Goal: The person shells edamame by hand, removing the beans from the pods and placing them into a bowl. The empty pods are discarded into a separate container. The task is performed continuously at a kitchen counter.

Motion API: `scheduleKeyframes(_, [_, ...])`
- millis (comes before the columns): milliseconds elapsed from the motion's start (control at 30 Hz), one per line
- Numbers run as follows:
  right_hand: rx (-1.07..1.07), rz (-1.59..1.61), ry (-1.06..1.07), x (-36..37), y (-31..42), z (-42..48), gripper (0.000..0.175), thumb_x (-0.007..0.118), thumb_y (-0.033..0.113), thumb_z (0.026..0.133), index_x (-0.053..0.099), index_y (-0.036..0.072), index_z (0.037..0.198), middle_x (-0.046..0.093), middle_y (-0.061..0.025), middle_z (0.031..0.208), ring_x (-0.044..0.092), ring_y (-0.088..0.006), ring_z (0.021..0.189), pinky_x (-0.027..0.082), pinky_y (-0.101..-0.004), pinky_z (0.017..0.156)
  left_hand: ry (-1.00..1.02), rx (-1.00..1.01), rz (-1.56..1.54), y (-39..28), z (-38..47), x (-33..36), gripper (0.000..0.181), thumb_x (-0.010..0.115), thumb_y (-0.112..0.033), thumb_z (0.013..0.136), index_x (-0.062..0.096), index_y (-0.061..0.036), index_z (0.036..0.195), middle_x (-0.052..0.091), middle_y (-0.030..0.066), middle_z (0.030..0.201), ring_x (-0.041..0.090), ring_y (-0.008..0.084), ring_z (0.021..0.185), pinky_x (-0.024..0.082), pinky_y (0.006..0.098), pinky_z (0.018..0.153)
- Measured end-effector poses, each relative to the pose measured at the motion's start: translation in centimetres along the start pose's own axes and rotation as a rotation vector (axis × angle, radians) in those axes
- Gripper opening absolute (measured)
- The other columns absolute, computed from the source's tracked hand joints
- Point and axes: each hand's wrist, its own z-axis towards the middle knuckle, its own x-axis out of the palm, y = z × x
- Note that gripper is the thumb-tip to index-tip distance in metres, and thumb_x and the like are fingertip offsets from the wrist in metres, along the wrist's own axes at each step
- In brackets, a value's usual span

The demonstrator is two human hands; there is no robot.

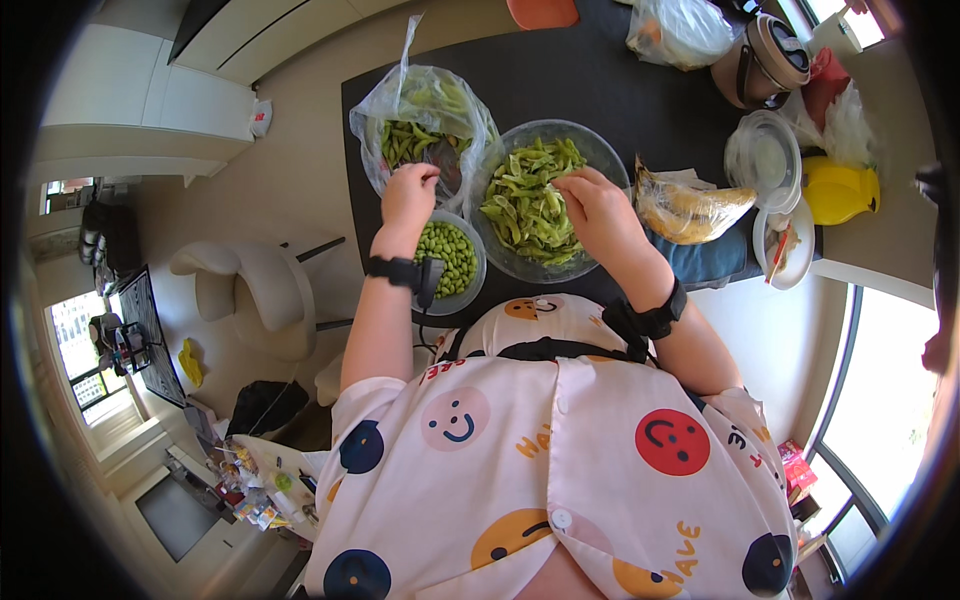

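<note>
My left hand (409,196) is over the near edge of a clear plastic bag (472,112) of green soybean pods (405,142), with its fingers bent together; whether it holds anything I cannot tell. Just below the wrist stands a small bowl (478,281) of shelled green beans (454,259). My right hand (600,210) is above the right side of a large clear bowl (611,150) full of flat green pods (529,202). Its thumb and fingertips pinch at a pale green pod by the heap. The two bowls stand side by side, and the bag leans against the large one.
On the dark table (540,82), bananas in plastic wrap (690,210) lie right of the large bowl. Farther right are clear lidded containers (765,157), a white dish (795,247) and a yellow object (840,187). A pinkish-brown pot (757,67) and a filled plastic bag (679,34) stand behind.
</note>
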Motion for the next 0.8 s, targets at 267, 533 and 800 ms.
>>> scheduleKeyframes(267, [0.079,-0.455,0.134,-1.3,-0.3,-1.0,0.017,0.072,0.025,0.08,0.067,0.009,0.079,0.06,-0.0068,0.072,0.063,-0.0275,0.069,0.052,-0.039,0.061,0.149,-0.035,0.216,-1.8,4.2,4.0,0.012,0.069,-0.013,0.081,0.07,-0.0077,0.092,0.066,0.0141,0.098,0.063,0.0346,0.092,0.052,0.0449,0.077])
scheduleKeyframes(533, [-0.036,-0.33,0.119,-1.4,-0.4,-1.2,0.007,0.063,0.012,0.082,0.062,0.009,0.076,0.062,-0.0065,0.084,0.065,-0.0249,0.082,0.053,-0.0381,0.062,0.057,0.025,0.118,-0.8,2.9,3.4,0.008,0.067,-0.009,0.079,0.063,-0.0029,0.083,0.066,0.0154,0.081,0.064,0.037,0.079,0.051,0.0455,0.07])
scheduleKeyframes(800, [-0.005,-0.162,0.092,-0.3,-1.0,-0.8,0.007,0.061,0.012,0.088,0.061,0.006,0.085,0.063,-0.0116,0.088,0.065,-0.0309,0.083,0.053,-0.0398,0.066,-0.087,-0.024,-0.462,-4.9,-0.3,-2.4,0.012,0.066,-0.004,0.085,0.055,-0.0039,0.088,0.057,0.0015,0.07,0.054,0.0104,0.063,0.044,0.0248,0.058])
